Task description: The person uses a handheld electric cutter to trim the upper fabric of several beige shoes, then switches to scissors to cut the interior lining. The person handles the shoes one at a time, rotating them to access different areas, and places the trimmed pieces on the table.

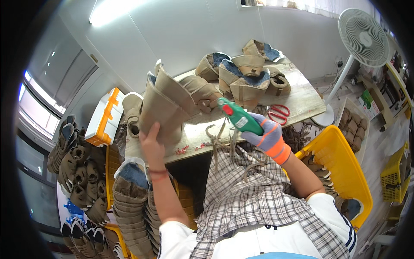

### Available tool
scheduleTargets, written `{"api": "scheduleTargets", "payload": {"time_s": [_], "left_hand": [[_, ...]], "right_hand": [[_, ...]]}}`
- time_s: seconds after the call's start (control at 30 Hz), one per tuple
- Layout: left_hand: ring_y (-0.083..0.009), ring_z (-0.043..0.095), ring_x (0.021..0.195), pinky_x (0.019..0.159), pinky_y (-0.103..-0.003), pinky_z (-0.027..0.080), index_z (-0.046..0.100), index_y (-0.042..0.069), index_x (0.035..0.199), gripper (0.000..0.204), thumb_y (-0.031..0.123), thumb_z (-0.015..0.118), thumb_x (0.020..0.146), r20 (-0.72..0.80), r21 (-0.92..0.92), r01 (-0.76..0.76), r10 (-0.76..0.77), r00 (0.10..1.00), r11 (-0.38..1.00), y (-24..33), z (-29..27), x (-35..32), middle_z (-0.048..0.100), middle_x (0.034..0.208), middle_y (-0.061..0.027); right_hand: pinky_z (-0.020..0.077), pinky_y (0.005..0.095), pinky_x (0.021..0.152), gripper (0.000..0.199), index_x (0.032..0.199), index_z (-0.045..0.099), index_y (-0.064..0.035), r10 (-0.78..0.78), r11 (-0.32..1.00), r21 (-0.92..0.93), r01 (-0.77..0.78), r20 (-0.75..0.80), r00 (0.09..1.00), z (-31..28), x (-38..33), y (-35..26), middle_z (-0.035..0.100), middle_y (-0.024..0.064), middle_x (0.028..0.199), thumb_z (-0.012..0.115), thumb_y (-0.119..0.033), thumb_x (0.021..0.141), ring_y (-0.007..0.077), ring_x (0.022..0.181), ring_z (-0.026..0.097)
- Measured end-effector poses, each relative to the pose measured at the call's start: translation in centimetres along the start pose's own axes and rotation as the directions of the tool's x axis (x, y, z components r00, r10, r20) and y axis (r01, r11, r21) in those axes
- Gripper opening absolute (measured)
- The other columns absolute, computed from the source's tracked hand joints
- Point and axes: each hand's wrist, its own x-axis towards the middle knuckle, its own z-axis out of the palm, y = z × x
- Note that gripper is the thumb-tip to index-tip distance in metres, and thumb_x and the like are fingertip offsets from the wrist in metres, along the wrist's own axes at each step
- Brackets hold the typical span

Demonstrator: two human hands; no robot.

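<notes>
Head view: red-handled scissors (279, 114) and tan uppers (251, 93) crowd the table (308, 97).

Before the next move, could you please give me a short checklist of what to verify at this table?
1. Left hand on the tan upper: ok, fingers at its lower side.
2. Green tool in the right hand: ok, held in a gloved grip.
3. Left hand gloved too: not ok, it is bare.
4. Tool nose clear of the shoe parts behind it: cannot tell from this angle.
5. Red-handled scissors out of the hands: ok, lying on the table.
6. Table free of scraps: not ok, red scraps lie near its front edge.
</notes>
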Motion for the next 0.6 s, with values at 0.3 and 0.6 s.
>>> {"api": "scheduleTargets", "payload": {"time_s": [0.3,0.6], "left_hand": [[-0.0335,0.055,0.071,0.068,-0.035,0.044,0.061,-0.010,0.079,0.031,0.020,0.067,0.086,-0.035,0.592,-0.104,0.154,0.987,0.800,-1.9,1.5,8.7,0.064,0.086,-0.0215],[-0.0259,0.057,0.110,0.092,-0.042,0.050,0.053,0.000,0.122,0.033,0.011,0.059,0.091,-0.086,-0.798,0.093,-0.265,0.960,0.595,5.2,-0.3,0.3,0.058,0.121,-0.0136]], "right_hand": [[0.0521,0.0255,0.066,0.056,0.116,0.061,-0.0033,0.190,0.972,-0.134,-0.192,-0.028,0.981,-1.6,-1.2,2.9,0.070,0.0087,0.087,0.080,-0.033,0.073,0.0107,0.074,0.066],[0.0504,0.0318,0.058,0.059,0.111,0.063,-0.0040,-0.064,0.990,-0.123,0.072,0.066,0.996,1.6,-0.2,0.2,0.067,0.0134,0.077,0.082,-0.037,0.066,0.0248,0.063,0.065]]}}
